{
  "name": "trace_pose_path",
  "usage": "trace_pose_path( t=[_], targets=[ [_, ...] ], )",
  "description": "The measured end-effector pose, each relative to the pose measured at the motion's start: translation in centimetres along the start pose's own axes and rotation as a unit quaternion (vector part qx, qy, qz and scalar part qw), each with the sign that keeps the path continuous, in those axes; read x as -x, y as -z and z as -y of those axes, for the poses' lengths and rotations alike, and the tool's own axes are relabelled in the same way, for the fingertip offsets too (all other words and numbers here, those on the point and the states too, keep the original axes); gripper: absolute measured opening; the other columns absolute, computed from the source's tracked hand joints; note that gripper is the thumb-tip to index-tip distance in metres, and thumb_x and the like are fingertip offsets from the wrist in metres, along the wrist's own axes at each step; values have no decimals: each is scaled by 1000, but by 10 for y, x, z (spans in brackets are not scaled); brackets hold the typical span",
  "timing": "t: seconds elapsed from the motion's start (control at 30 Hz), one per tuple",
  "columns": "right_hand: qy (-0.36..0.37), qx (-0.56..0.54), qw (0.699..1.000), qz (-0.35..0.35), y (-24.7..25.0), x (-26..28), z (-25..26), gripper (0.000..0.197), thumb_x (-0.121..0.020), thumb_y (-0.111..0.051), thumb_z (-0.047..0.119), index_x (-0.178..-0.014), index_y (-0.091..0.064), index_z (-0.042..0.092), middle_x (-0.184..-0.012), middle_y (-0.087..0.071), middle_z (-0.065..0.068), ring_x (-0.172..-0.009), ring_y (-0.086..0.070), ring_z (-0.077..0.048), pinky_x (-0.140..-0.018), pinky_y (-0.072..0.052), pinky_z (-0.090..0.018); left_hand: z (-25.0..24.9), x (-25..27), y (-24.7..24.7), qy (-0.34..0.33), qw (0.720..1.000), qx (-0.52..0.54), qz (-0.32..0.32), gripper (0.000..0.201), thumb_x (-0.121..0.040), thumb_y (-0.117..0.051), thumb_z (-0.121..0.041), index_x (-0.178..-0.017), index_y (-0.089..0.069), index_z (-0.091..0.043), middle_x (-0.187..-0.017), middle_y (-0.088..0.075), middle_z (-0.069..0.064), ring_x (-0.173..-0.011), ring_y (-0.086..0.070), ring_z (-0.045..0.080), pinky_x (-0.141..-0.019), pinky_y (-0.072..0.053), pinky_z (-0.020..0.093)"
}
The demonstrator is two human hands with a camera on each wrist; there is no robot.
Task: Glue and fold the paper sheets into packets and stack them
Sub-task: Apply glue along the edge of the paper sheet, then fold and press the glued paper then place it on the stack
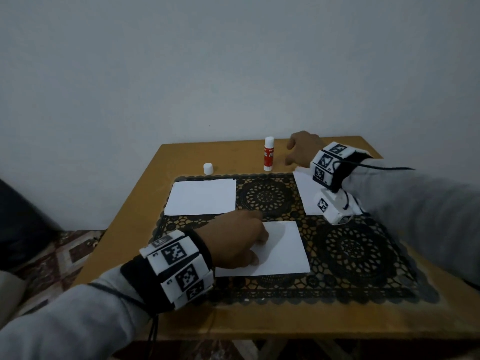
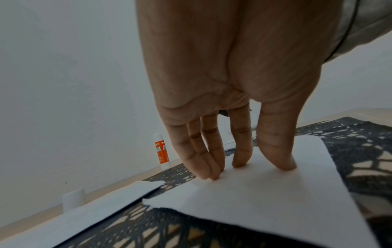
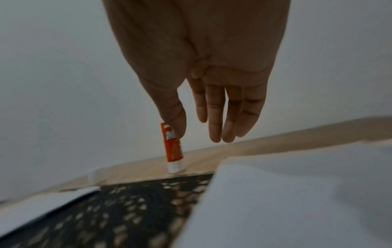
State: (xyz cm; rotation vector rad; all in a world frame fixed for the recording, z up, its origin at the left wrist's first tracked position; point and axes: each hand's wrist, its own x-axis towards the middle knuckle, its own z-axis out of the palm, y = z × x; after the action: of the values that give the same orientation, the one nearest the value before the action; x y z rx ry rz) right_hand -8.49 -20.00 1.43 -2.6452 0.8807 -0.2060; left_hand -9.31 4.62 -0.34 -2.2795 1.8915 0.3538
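Under the left hand point(image 1: 235, 241) lies a white paper sheet point(image 1: 283, 252) on the black lace mat point(image 1: 358, 253); the straight fingertips point(image 2: 240, 161) press on it. Beyond this hand, another sheet point(image 1: 201, 197) lies flat, and a white cap point(image 1: 208, 168) stands on the wooden surface point(image 1: 124, 229). Just left of the right hand point(image 1: 302, 149) stands the uncapped glue stick point(image 1: 268, 157), upright. This hand hovers with relaxed fingers apart, holding nothing, over a third sheet point(image 1: 306, 196).

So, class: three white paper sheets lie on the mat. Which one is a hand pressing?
The nearest white paper sheet: the left hand presses it with straight fingers; the two farther sheets lie untouched.
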Motion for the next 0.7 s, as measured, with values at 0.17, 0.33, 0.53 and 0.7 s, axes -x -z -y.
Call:
trace_pose_path(
  t=[0.17, 0.33, 0.53, 0.7],
  targets=[
    [103, 214, 968, 84, 19, 48, -42, 36, -89, -64, 29, -119, -57, 11, -121, -60, -10, -109, -55, -26, -88, -43, -32, -2, 0, 1, 7, 1000, -6, 3, 39, -85, -67, -36, -120, -61, -20, -116, -50, 1, -106, -48, 19, -85, -40, 26],
    [181, 340, 902, 195, 28, 81, -66, 51, -91, -58, 44, -133, -43, 20, -120, -57, -7, -107, -54, -24, -84, -44, -33, -5, 1, 2, 19, 1000, -4, 2, 39, -85, -67, -37, -120, -61, -21, -114, -50, -1, -104, -49, 18, -84, -40, 25],
    [238, 390, 868, 196, 25, 85, -74, 51, -91, -52, 51, -134, -40, 26, -120, -58, -7, -110, -54, -24, -91, -47, -38, -8, 3, 2, 34, 999, 5, -2, 40, -85, -67, -35, -122, -61, -20, -114, -51, 0, -106, -49, 19, -90, -44, 29],
    [234, 389, 870, 192, 20, 88, -73, 47, -94, -47, 48, -134, -44, 24, -119, -58, -10, -108, -56, -27, -91, -47, -38, -8, 2, -1, 34, 999, 3, -7, 40, -85, -67, -35, -123, -61, -21, -114, -52, 0, -105, -49, 19, -88, -42, 27]
  ],
)
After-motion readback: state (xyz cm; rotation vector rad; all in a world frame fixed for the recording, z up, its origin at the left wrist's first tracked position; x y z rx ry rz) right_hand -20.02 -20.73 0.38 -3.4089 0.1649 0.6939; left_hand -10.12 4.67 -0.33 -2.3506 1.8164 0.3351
